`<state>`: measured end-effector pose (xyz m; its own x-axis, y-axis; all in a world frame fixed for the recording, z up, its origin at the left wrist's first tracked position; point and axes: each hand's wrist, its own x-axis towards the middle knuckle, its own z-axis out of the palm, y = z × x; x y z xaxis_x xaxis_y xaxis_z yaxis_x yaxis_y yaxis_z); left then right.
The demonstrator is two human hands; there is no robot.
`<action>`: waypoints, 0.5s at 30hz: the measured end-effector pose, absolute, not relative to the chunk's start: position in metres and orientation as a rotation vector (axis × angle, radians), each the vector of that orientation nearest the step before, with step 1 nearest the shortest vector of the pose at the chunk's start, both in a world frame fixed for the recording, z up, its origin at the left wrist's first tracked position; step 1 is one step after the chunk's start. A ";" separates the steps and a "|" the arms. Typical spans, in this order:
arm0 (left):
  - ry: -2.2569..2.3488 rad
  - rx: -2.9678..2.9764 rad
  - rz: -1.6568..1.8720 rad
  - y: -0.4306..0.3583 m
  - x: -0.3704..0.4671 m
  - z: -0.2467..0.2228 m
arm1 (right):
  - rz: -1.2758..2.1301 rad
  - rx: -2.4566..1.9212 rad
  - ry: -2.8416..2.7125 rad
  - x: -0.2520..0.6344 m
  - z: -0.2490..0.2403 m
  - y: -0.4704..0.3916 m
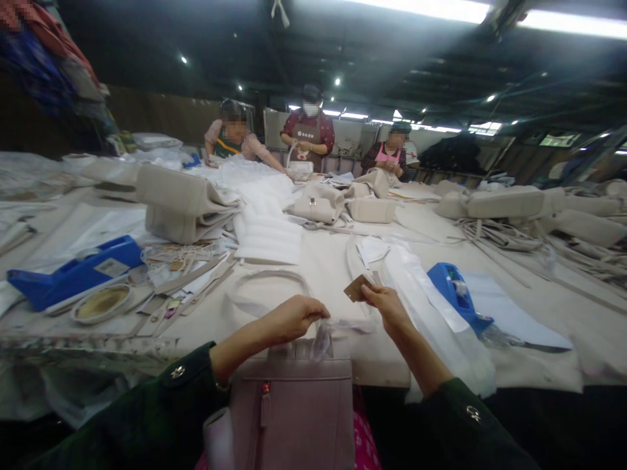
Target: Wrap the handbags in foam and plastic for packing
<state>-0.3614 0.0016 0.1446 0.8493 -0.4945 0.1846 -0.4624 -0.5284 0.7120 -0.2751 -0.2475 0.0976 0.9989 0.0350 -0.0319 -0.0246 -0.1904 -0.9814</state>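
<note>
My left hand (pixel 298 318) is closed in a pinch on a wrinkled piece of clear plastic film (pixel 322 341), just above the top of a mauve handbag (pixel 313 408). The handbag stands upright at my lap and has a zip with a hanging pull on its front. To the right, my right hand (pixel 388 305) grips a small brown card (pixel 356 288) between thumb and fingers, over the table edge. Behind my left hand a pale looped strap (pixel 267 274) lies on the table. A white roll (pixel 219 436) sits against the bag's left side.
Blue tape dispensers stand on the left (pixel 83 271) and right (pixel 453 294). White wrapping sheets (pixel 416 287), beige bags (pixel 171 196) and loose straps (pixel 504 232) cover much of the table (pixel 323 248). A shallow round dish (pixel 102 303) is at left. Several co-workers are across the table.
</note>
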 end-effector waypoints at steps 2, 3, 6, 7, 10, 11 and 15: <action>-0.647 2.165 0.031 0.015 -0.369 0.154 | 0.023 -1.913 -0.012 -0.270 0.096 -0.257; -0.607 2.141 0.083 0.023 -0.374 0.158 | -0.003 -2.001 -0.003 -0.268 0.096 -0.263; -0.483 2.097 0.213 0.043 -0.391 0.170 | -0.043 -2.270 0.046 -0.264 0.095 -0.282; -0.461 2.099 0.237 0.047 -0.396 0.171 | -0.030 -2.353 0.060 -0.263 0.094 -0.285; -0.490 2.116 0.223 0.045 -0.409 0.172 | 0.056 -2.544 0.099 -0.259 0.086 -0.280; -0.519 2.117 0.206 0.041 -0.412 0.170 | 0.089 -2.588 0.111 -0.257 0.082 -0.275; -0.619 2.113 0.167 0.027 -0.422 0.163 | 0.166 -2.680 0.141 -0.250 0.070 -0.254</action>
